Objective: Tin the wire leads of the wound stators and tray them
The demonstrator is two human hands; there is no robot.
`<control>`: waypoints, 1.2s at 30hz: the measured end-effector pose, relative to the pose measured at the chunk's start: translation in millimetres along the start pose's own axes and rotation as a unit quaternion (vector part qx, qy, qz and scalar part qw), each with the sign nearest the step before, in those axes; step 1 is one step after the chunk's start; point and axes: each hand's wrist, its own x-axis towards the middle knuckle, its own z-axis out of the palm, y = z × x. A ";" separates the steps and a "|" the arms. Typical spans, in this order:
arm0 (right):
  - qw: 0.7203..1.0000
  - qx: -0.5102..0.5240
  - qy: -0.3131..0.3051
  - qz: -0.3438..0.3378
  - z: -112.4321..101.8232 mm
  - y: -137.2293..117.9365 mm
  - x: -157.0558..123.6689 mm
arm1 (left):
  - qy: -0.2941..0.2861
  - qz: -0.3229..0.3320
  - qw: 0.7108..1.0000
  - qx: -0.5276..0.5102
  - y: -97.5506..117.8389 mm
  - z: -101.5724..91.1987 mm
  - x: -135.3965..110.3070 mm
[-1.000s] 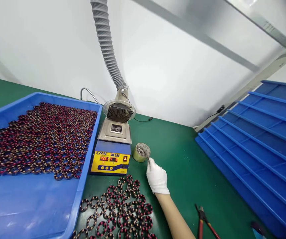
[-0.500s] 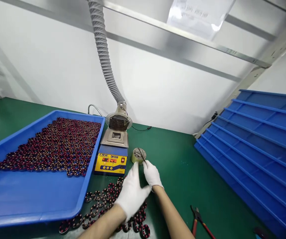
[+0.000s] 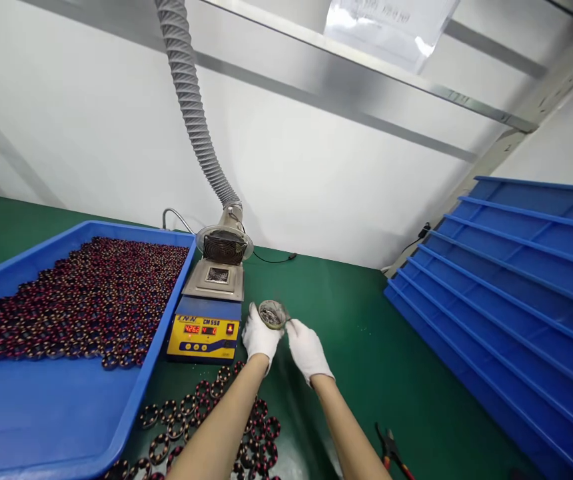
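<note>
My left hand (image 3: 260, 339), in a white glove, grips a small round tin (image 3: 279, 312) by its left side. The tin tilts so that grey, silvery matter shows inside. My gloved right hand (image 3: 307, 350) is pinched at the tin's right rim around a thin dark tool (image 3: 287, 319), blurred and mostly hidden; its exact kind does not show. Just left of my left hand stands a solder pot (image 3: 205, 328) with a yellow panel and lit red digits. Several small dark rings with red and copper spots (image 3: 201, 405) lie on the table beneath my left forearm.
A blue tray (image 3: 46, 407) full of similar rings fills the left side. A grey flexible hose (image 3: 186, 87) drops to a hood (image 3: 225, 244) over the solder pot. Ribbed blue trays (image 3: 496, 293) lean on the right. Red-handled pliers (image 3: 390, 448) lie at the front.
My left hand has moved from above the rings up to the tin and taken hold of it, tilting it. My right hand stays near it with the tool. The view has shifted slightly right.
</note>
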 end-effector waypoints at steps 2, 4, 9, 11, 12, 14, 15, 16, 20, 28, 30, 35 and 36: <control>1.000 -0.014 -0.013 -0.007 -3.2 -0.5 2.3 | 0.007 0.000 1.000 0.007 1.8 0.7 -0.9; 0.999 -0.032 -0.028 -0.009 -6.7 -0.5 4.4 | 0.009 0.004 1.000 0.011 4.0 1.0 -2.4; 0.992 -0.109 -0.059 0.016 -12.6 -2.6 3.3 | 0.004 0.023 1.000 0.001 8.0 0.7 -4.4; 0.987 -0.147 -0.063 0.032 -15.0 -6.2 -1.2 | -0.004 0.016 1.000 -0.002 8.7 0.3 -3.3; 0.983 -0.165 -0.065 0.039 -16.6 -8.7 -4.4 | -0.009 0.010 1.000 -0.002 8.8 0.2 -2.5; 0.977 -0.195 -0.069 0.053 -20.3 -14.4 -12.4 | -0.016 -0.001 1.000 -0.002 8.5 0.2 -0.9; 0.974 -0.206 -0.072 0.060 -22.4 -17.2 -17.0 | -0.019 -0.005 1.000 -0.003 8.3 0.4 -0.3; 0.972 -0.215 -0.075 0.066 -24.6 -19.7 -21.7 | -0.021 -0.007 1.000 -0.004 8.1 0.8 0.0; 0.969 -0.214 -0.087 0.084 -34.5 -22.7 -39.0 | -0.024 -0.015 1.000 -0.013 8.6 1.6 -0.9; 0.990 -0.035 -0.073 0.116 -65.4 1.8 -47.9 | -0.049 -0.048 0.996 -0.052 21.9 -9.1 -10.7; 0.991 0.028 -0.074 0.112 -69.1 3.2 -40.0 | -0.065 -0.046 0.994 -0.074 29.4 -16.3 -22.8; 0.980 0.146 -0.098 0.098 -66.4 -5.5 -2.0 | -0.158 0.052 0.972 -0.168 24.1 -61.0 -86.0; 0.977 0.164 -0.096 0.092 -65.1 -9.7 4.8 | -0.175 0.087 0.963 -0.186 13.5 -75.9 -101.6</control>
